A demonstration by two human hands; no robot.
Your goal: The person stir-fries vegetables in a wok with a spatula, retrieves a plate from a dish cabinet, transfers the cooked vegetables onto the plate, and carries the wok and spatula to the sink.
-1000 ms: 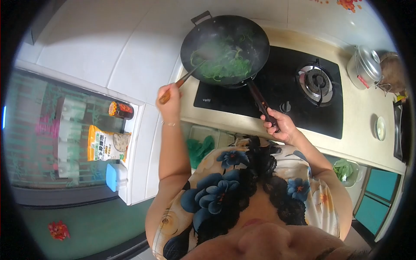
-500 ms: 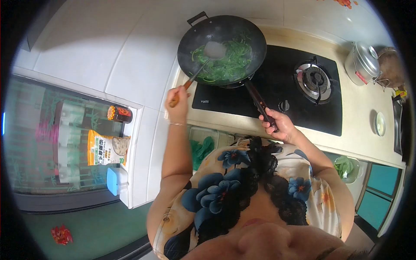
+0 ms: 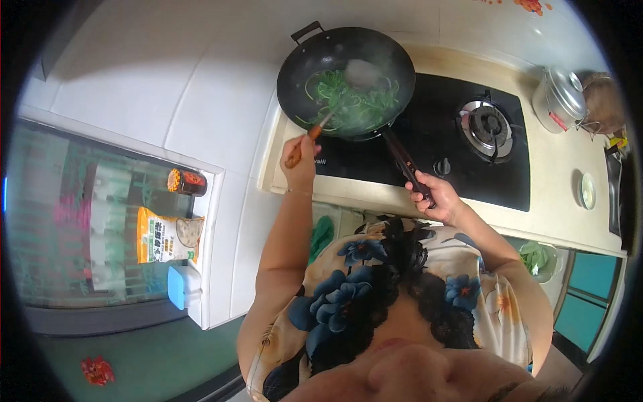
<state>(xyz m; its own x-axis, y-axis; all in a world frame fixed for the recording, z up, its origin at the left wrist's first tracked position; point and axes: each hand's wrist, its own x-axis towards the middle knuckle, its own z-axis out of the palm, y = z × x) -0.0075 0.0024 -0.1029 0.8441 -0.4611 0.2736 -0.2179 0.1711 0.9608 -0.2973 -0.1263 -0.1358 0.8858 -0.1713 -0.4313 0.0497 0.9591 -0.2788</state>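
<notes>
My left hand [image 3: 299,159] is closed round the wooden handle of a spatula [image 3: 313,132]. The metal blade, blurred by motion, is over the leafy greens in the upper right part of the wok. Wrapped round the dark long handle of the wok [image 3: 305,60] is my right hand [image 3: 437,196]. Wilted leafy greens [image 3: 348,100] lie in the middle and lower part of the black wok, with faint steam above them. The wok sits over the left side of the black gas stove [image 3: 429,107], hiding that burner.
To the right are a bare burner [image 3: 487,125], a lidded metal pot [image 3: 561,94] and a small white dish [image 3: 587,191]. Greens in a clear container [image 3: 536,260] sit lower right. A ledge at left holds a jar [image 3: 187,181], a food packet [image 3: 167,236] and a blue-lidded box [image 3: 182,286].
My left hand has moved right, and the spatula's blade has gone right across the wok. The greens have shifted. The wok and my right hand sit slightly lower and further right in view.
</notes>
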